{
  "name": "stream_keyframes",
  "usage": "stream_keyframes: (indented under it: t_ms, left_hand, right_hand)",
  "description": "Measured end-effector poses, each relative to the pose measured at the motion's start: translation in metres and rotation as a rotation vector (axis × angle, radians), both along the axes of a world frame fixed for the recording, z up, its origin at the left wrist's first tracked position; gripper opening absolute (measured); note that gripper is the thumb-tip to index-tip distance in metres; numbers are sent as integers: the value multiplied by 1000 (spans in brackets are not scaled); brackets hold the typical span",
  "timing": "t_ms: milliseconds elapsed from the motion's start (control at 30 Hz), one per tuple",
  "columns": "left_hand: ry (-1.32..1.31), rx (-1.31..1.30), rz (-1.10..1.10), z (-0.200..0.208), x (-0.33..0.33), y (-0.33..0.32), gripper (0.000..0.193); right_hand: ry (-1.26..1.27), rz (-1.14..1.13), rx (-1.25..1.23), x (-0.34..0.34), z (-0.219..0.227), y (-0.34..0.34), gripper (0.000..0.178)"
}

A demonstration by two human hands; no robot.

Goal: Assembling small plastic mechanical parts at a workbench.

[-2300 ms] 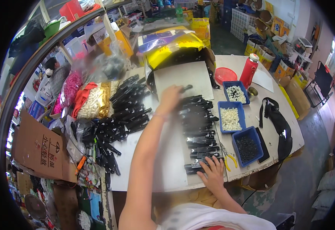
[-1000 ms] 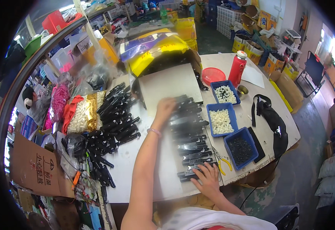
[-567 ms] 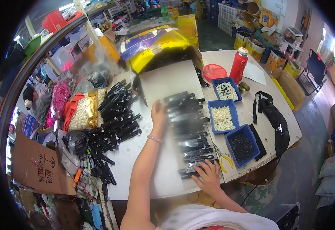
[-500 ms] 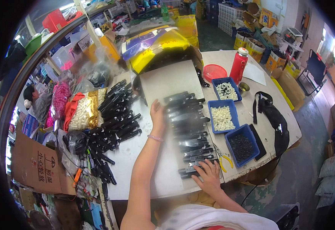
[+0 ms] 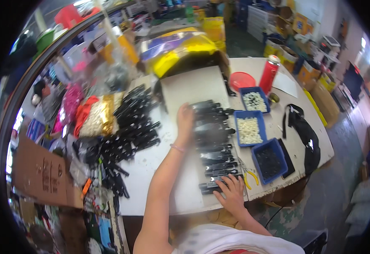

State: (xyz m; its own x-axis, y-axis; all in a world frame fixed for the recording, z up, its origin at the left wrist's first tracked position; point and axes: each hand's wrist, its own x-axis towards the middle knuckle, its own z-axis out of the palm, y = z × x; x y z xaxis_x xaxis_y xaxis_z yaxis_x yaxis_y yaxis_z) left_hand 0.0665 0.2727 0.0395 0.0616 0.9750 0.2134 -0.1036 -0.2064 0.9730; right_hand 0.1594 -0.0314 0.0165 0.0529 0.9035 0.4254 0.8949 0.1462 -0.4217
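Note:
A long row of black tube-shaped pieces [image 5: 215, 158] lies side by side on the table in front of me; blur hides their finer detail. My left hand [image 5: 185, 115] is at the left ends of the far part of the row, its fingers smeared by motion. At the near end, my right hand [image 5: 232, 192] rests with spread fingers on the right ends of the last pieces. Yellow-handled pliers [image 5: 249, 178] lie just right of that hand. To the left, a loose heap of similar black pieces [image 5: 136, 127] covers the table edge.
Blue trays hold white parts [image 5: 249, 130] and small black parts [image 5: 269, 160]. Behind them stand a red bottle [image 5: 269, 75] and a red round dish [image 5: 241, 80]. A black pouch with a strap [image 5: 304, 135] lies right. An open carton [image 5: 191, 84] borders the row's far end.
The whole view has shifted slightly, with things appearing a little further right. My left hand stays along the row's far left side; my right hand keeps resting at the near end.

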Motion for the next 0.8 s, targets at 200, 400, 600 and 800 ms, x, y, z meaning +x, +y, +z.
stream_keyframes:
  t_ms: [200, 400, 600, 800]
  left_hand:
    - [438, 369, 121, 1, -71, -19, 32]
    - [1127, 580, 313, 37, -199, -31, 47]
    - [1389, 618, 238, 41, -234, -1, 49]
    - [1183, 733, 204, 37, -217, 14, 28]
  right_hand:
    - [22, -53, 105, 7, -6, -10, 44]
    - [13, -8, 271, 15, -24, -21, 26]
    - [10, -41, 235, 11, -18, -17, 17]
    - [33, -88, 233, 8, -14, -15, 14]
